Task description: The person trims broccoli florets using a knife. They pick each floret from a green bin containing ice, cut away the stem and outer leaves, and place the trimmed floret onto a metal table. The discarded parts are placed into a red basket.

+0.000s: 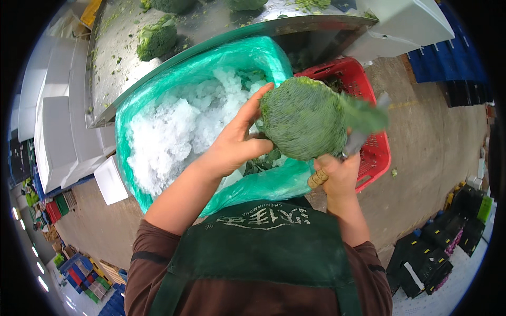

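A large broccoli head (pixel 304 118) is held up in front of me, its domed crown towards me. My left hand (pixel 245 138) grips it from the left, with thumb and fingers spread along its edge. In my right hand (pixel 340 172) is a knife with a wooden handle (pixel 317 179); its grey blade (pixel 357 140) lies against the right side of the broccoli, partly hidden and blurred. A green leaf (pixel 365 114) sticks out to the right over the blade, also blurred. Below the hands stands a container lined with green plastic (pixel 269 183), holding crushed ice (pixel 166 138) and some broccoli.
A red plastic crate (pixel 381 158) with scraps inside stands at the right. Beyond the liner is a metal table (pixel 118 51) with a broccoli head (pixel 157 38) and trimmings. White foam boxes (pixel 59 134) are stacked left; black crates (pixel 423 256) sit at lower right.
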Available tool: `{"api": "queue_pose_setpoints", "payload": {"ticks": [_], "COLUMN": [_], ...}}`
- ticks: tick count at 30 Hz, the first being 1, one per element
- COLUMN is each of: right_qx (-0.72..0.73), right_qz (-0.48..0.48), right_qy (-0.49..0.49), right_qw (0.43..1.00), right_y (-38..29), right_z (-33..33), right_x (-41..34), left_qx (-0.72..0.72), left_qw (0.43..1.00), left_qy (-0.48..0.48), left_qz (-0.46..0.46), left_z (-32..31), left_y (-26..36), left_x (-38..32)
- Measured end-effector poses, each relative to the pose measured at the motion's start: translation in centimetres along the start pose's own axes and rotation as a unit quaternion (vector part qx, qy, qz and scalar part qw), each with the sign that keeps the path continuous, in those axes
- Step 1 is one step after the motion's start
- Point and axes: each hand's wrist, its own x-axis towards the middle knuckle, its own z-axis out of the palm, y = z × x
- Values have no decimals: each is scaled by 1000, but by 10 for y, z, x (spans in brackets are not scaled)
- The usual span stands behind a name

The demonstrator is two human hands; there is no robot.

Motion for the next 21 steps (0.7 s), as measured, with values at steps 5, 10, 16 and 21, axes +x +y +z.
{"api": "queue_pose_setpoints", "payload": {"ticks": [5,10,16,21], "right_qx": [-412,-466,-701,-778], "right_qz": [-351,-220,-244,-88], "right_qy": [-115,-56,-74,-51], "right_qw": [833,855,666,620], "right_y": [12,9,18,42], "right_z": [-17,-50,-48,-79], "right_x": [7,3,24,54], "left_qx": [-272,-168,-119,-92], "left_qw": [949,975,981,981], "left_qy": [44,127,153,160], "left_qz": [-151,-72,-22,-59], "left_z": [23,12,22,15], "left_y": [14,-23,-52,-57], "left_x": [13,18,28,37]}}
